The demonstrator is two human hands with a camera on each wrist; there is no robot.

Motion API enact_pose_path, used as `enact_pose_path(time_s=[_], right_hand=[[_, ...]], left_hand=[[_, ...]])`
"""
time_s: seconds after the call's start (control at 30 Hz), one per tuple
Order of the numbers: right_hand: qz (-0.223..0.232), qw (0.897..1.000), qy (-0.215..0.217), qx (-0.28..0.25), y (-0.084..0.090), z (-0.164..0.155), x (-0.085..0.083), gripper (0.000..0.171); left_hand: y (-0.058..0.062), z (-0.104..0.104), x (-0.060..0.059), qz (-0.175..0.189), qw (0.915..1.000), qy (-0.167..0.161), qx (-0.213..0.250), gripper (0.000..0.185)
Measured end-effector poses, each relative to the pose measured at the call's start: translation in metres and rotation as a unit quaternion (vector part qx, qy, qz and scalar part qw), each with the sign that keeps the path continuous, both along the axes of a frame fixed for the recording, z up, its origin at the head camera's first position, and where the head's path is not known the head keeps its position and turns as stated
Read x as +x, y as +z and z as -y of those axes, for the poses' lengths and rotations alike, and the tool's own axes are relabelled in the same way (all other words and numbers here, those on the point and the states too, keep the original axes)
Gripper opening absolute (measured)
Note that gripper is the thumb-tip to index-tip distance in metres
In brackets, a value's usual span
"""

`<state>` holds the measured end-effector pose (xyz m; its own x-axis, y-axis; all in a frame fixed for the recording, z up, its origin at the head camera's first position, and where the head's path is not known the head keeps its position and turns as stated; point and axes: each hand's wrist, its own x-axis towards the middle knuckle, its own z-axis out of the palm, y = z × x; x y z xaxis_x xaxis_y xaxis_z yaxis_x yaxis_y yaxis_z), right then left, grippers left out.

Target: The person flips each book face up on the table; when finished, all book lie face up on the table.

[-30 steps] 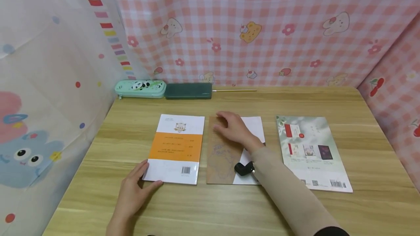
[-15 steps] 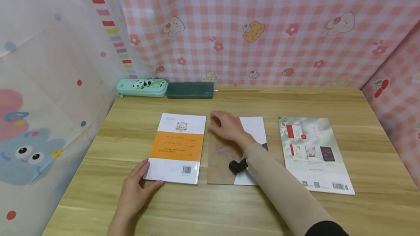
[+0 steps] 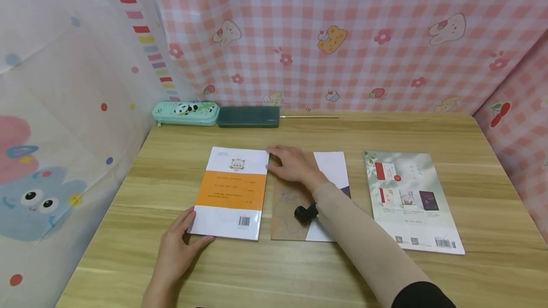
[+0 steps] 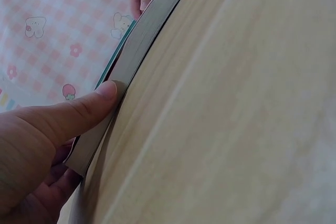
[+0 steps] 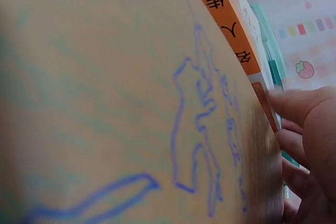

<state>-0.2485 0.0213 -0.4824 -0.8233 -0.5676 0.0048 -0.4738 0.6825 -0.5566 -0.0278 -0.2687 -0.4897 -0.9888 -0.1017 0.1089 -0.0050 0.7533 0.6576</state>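
A book with a white and orange back cover (image 3: 231, 190) lies flat on the table. My left hand (image 3: 174, 246) grips its near left corner, fingers along the left side and thumb on the bottom edge. In the left wrist view that thumb (image 4: 84, 111) presses against the page block (image 4: 131, 51). At the far right corner my right hand (image 3: 295, 165) holds the book, its thumb on the spine. The right wrist view shows the orange spine (image 5: 231, 30) beside this hand (image 5: 310, 129). Beneath the right forearm lies a brown and white book (image 3: 329, 165) with blue line drawings.
A pale green book (image 3: 413, 194) lies at the right. Along the back of the wooden table (image 3: 239, 274) stand a mint panda pencil case (image 3: 186, 113), a dark green case (image 3: 248, 117) and a thin rod (image 3: 312, 117). Patterned curtains (image 3: 364, 70) rise behind and beside the table.
My right hand has moved left over the brown book until it reaches the orange and white book's far right corner. The left hand has stayed at the near left corner.
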Motion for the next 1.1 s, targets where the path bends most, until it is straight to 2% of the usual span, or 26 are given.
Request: enact_pose_path(time_s=[0.17,0.43,0.63,0.9,1.0,1.1], right_hand=[[0.016,1.000,-0.015,-0.013,0.002,0.002,0.000,0.049],[0.049,0.994,-0.045,-0.085,0.003,0.007,-0.002,0.048],[0.032,0.991,-0.025,-0.127,0.002,0.008,-0.006,0.052],[-0.024,0.984,0.019,-0.174,0.005,0.002,-0.009,0.053],[-0.040,0.980,0.028,-0.192,0.006,0.000,-0.010,0.053],[-0.037,0.975,0.039,-0.217,0.008,0.000,-0.011,0.052]], left_hand=[[0.000,0.000,0.000,0.002,1.0000,0.000,0.001,0.081],[0.001,0.000,0.000,0.004,1.0000,-0.002,0.002,0.079],[0.002,0.001,0.001,0.003,1.0000,0.000,0.000,0.080],[0.003,0.001,0.002,0.029,0.9994,0.014,0.009,0.089],[0.002,0.000,0.001,0.014,0.9997,0.018,0.010,0.088],[-0.001,-0.001,0.003,-0.016,0.9998,0.014,0.007,0.085]])
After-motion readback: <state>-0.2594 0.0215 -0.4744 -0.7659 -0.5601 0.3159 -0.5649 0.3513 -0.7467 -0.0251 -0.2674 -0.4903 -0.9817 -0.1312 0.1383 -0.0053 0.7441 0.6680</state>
